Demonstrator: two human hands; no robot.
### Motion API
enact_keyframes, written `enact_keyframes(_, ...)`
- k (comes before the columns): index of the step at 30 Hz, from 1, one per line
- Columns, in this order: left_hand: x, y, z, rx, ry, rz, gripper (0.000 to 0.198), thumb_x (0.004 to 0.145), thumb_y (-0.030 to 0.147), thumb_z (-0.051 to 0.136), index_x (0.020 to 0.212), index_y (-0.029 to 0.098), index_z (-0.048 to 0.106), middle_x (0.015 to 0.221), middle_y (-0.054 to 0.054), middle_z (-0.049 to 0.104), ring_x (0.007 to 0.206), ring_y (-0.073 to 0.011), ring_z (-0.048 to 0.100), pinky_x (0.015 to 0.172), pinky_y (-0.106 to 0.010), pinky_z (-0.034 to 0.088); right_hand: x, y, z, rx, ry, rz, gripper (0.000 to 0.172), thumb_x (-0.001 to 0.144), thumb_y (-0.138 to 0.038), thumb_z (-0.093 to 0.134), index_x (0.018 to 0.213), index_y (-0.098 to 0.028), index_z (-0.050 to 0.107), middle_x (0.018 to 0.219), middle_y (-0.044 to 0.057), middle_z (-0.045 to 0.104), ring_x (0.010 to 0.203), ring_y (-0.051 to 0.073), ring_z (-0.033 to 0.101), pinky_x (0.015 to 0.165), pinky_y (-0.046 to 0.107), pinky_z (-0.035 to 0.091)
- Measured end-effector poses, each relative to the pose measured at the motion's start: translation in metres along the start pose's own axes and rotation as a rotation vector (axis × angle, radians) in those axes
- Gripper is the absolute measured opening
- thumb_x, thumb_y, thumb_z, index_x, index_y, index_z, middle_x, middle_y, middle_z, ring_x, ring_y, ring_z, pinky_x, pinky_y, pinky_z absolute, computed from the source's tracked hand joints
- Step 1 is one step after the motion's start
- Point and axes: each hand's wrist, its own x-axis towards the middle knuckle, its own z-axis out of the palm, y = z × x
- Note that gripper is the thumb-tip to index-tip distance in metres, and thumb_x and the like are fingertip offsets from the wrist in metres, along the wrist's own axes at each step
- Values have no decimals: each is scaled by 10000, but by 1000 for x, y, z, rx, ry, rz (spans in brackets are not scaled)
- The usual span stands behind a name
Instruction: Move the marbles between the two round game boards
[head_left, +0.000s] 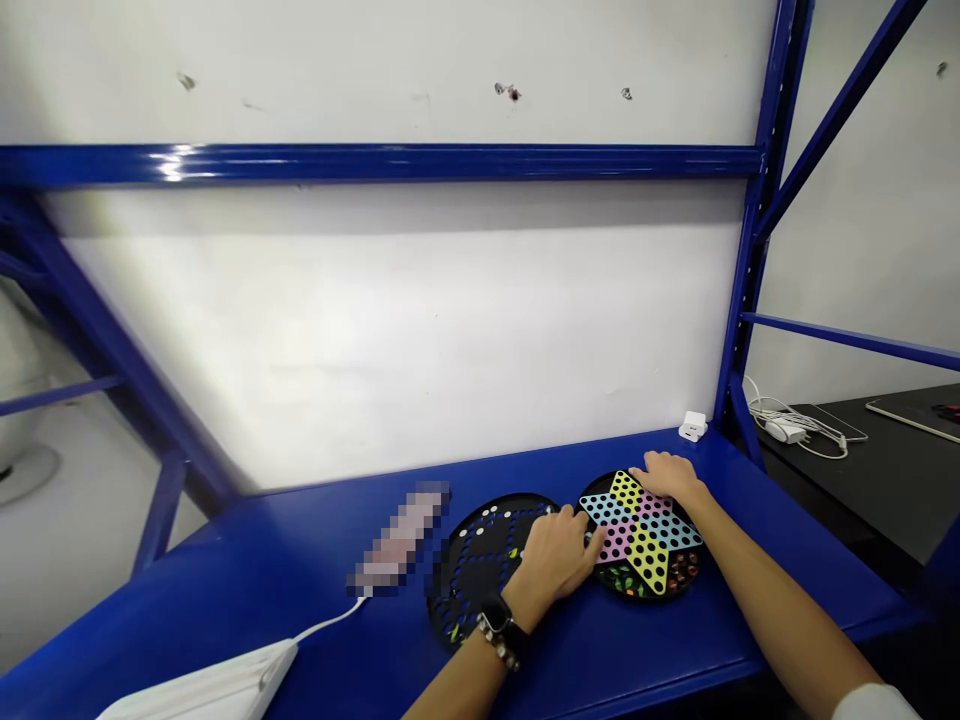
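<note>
A round board with a many-coloured star [641,535] full of holes lies on the blue shelf [300,580]. My right hand [670,476] grips its far rim, fingers curled over the edge. My left hand [553,558], with a watch and bead bracelet on the wrist, grips the near left rim of the same board. It lies partly over a second round black board [476,565] with holes and a few white pegs, which sits just to the left.
A white device [217,690] with a cable lies at the near left of the shelf. A small white adapter [693,426] sits by the blue upright [750,260]. To the right, a dark table holds white cables [795,425].
</note>
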Motion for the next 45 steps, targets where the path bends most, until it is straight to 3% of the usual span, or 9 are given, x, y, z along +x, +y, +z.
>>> enact_keyframes(4,-2,6,0,-2,14,8,488,1003,453,250,1033,192,661,996,-117,669,881,-247,659,745,-351,484,0,1,1,-8,1,-3,521,956,-534,361,1164,-137,625,1180,183,667,1093,328,632,879,419,462)
enact_keyframes(8,-1,5,1,2,-16,22,493,1011,374,230,939,195,684,982,-117,664,819,-231,664,711,-347,488,-1,2,0,-7,-6,-4,513,956,-537,357,1141,-144,629,1165,173,672,1077,323,637,868,415,465)
enact_keyframes(16,5,1,-2,-52,-32,-48,560,1020,407,211,859,196,704,949,-101,710,837,-223,684,723,-319,477,-1,1,-1,6,-19,2,554,939,-576,372,1168,-139,625,1192,179,662,1100,332,623,886,421,462)
enact_keyframes(22,10,-32,-18,-78,69,-238,531,1029,408,188,894,213,663,896,-85,731,864,-232,689,702,-313,443,0,1,-1,8,-4,-7,537,943,-565,364,1135,-146,640,1176,174,672,1081,331,636,874,428,473)
enact_keyframes(26,8,-53,-15,2,108,-285,348,975,450,388,984,199,628,970,-88,696,915,-255,663,722,-321,446,3,6,-2,16,17,23,454,949,-513,398,1095,-171,658,1164,154,682,1067,310,648,854,398,480)
enact_keyframes(31,5,-30,-12,-83,224,-142,293,982,411,378,1083,228,583,1076,-65,632,1001,-220,612,807,-308,445,4,17,-7,2,13,52,334,939,-327,422,1107,-158,656,1168,164,683,1082,308,647,850,388,474)
enact_keyframes(36,3,-2,-10,-99,121,-68,318,941,463,433,1065,213,583,1080,-73,611,997,-233,601,825,-324,450,4,24,-15,9,-72,64,248,826,-227,509,976,-154,692,1032,163,720,938,293,691,731,352,485)
enact_keyframes(40,3,-5,-7,-28,109,-148,415,912,521,448,1084,168,582,1099,-116,586,1036,-274,578,849,-355,454,1,20,-17,52,-25,12,281,801,-272,543,1056,-208,644,1117,108,688,998,276,653,775,344,464)
enact_keyframes(45,3,-10,-5,5,77,-141,440,928,536,404,1096,169,578,1101,-120,574,1025,-274,589,833,-352,462,-5,0,-9,128,66,-205,311,862,-282,451,1132,-230,598,1188,80,620,1076,244,587,852,325,421)
